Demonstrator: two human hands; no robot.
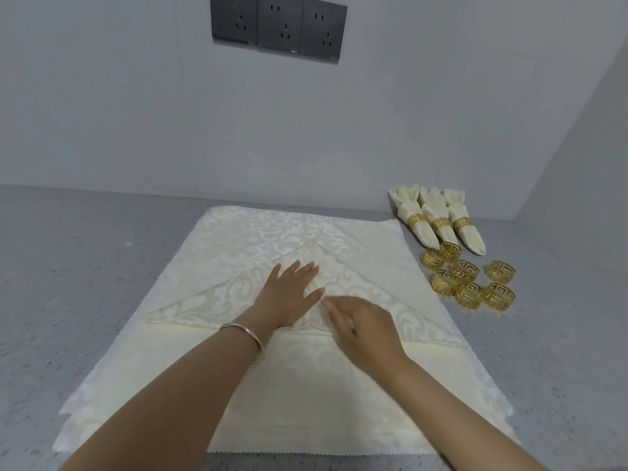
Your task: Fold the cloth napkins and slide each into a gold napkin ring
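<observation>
A cream damask napkin folded into a triangle (390,297) lies on top of a stack of flat napkins (238,232) on the grey counter. My left hand (289,294) rests flat on the triangle's middle, fingers straight and spread. Beside it my right hand (360,324) is blurred, fingers bent down onto the cloth near the fold; whether it pinches the fabric I cannot tell. Several loose gold napkin rings (469,280) lie to the right of the stack. Three finished napkins in gold rings (438,219) lie behind them.
The grey speckled counter (85,266) meets a white wall at the back and a side wall at the right. Three dark wall sockets (278,25) sit high on the back wall. A bracelet (244,334) is on my left wrist.
</observation>
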